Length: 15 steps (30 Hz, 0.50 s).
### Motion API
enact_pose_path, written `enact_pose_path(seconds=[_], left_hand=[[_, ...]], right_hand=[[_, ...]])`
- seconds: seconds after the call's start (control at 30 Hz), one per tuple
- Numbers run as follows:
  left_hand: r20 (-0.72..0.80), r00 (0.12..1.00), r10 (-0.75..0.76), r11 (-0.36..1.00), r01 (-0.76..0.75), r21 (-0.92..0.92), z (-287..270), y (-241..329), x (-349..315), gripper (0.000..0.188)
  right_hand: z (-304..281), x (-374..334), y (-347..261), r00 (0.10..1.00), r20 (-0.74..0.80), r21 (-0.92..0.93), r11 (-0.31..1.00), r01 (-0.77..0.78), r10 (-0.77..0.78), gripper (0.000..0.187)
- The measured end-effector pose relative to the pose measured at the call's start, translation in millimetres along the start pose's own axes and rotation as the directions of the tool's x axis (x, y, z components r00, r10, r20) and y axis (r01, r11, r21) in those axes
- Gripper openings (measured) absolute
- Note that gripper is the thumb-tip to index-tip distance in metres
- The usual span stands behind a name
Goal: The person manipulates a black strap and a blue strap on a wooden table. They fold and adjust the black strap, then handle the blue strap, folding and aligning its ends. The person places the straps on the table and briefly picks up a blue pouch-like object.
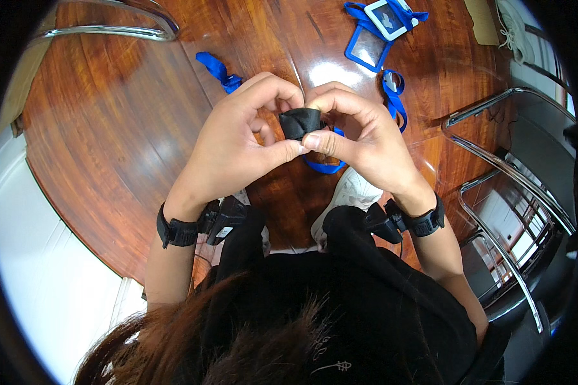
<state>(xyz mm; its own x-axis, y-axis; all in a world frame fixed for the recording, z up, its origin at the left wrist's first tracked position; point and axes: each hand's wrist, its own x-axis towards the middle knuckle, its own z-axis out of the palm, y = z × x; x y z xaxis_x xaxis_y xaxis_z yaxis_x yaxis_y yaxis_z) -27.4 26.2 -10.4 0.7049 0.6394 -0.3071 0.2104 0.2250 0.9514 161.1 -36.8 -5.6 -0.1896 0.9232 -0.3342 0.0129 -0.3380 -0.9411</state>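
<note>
Between my two hands is a small black piece of strap-like material (300, 123), folded or rolled into a compact band. My left hand (247, 131) pinches it from the left, with the thumb at its lower edge and fingertips at its top. My right hand (359, 131) grips its right end between thumb and bent fingers. The two thumb tips nearly meet beneath it. The fingers hide part of its right side. Below and beyond my hands, blue ribbon (218, 69) shows on the glossy wooden floor (128, 109), partly covered by the hands.
Beyond my right hand lie a blue-framed badge holder (368, 49) and a white-framed one (390, 19) with blue lanyards. Chrome-framed chairs (507, 160) stand at right. A metal tube frame (109, 31) is at the far left. My white shoes (353, 187) are below my hands.
</note>
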Motion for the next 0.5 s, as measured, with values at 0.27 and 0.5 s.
enact_pose_path(seconds=[0.27, 0.5], left_hand=[[0.109, 0.994, -0.033, 0.999, 0.036, -0.027, -2, 4, 0, 0.031], [0.058, 0.997, -0.044, 0.998, 0.042, 0.036, -1, 2, 1, 0.033]], right_hand=[[-13, -2, 3, 0.982, 0.169, 0.020, 0.996, 0.084, -0.086, 0.029], [-12, -4, 3, 0.989, 0.148, -0.013, 1.000, 0.015, -0.013, 0.029]])
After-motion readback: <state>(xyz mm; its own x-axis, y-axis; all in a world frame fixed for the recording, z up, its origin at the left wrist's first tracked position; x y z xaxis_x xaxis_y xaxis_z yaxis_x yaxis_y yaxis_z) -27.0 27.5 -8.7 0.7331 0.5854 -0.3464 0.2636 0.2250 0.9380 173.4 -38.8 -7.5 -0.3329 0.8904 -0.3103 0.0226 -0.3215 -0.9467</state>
